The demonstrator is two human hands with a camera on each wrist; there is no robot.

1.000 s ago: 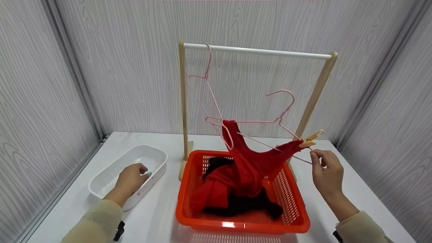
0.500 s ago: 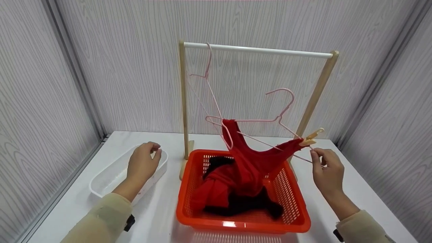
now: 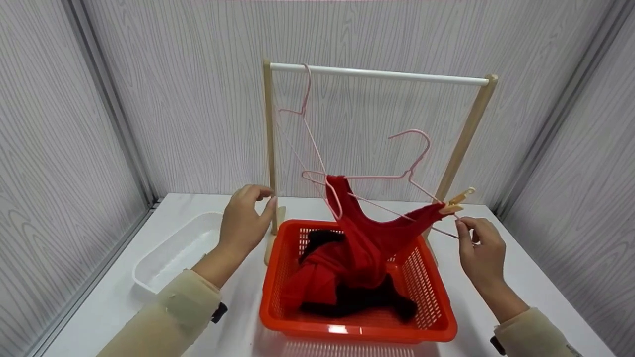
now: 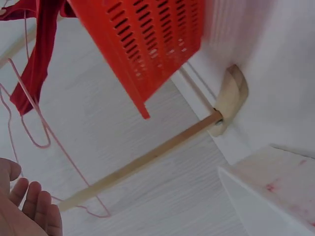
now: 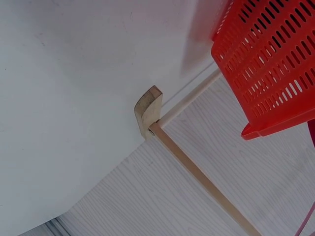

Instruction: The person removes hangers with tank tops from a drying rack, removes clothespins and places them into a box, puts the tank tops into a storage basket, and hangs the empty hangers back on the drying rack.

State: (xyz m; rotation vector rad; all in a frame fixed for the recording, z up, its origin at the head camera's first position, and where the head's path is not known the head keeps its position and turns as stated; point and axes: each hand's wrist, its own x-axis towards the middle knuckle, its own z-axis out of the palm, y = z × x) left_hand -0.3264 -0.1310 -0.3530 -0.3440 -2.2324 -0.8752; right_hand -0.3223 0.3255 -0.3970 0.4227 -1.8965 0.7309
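My right hand [image 3: 481, 250] pinches the lower right corner of a pink wire hanger [image 3: 377, 177], whose hook points up below the rack's bar. A red tank top [image 3: 367, 243] hangs from this hanger by its straps, its lower part down in the basket. Close to the right fingertips, a yellow clothespin [image 3: 451, 208] clips the right strap to the wire. My left hand [image 3: 240, 220] is raised beside the rack's left post, thumb and fingers apart. The left wrist view shows loosely bent fingers [image 4: 30, 199] with nothing seen between them. The right hand is outside its wrist view.
A red-orange basket [image 3: 342, 332] holds black cloth [image 3: 362, 300] under the tank top. Behind it stands a wooden rack with a white bar [image 3: 377, 75], where another pink hanger [image 3: 315, 144] hangs at the left. A white tray [image 3: 144, 277] sits left, partly behind the left arm.
My left hand has risen out of the white tray and moved right toward the rack's left post. The right hand keeps its pinch on the hanger, which has barely shifted.
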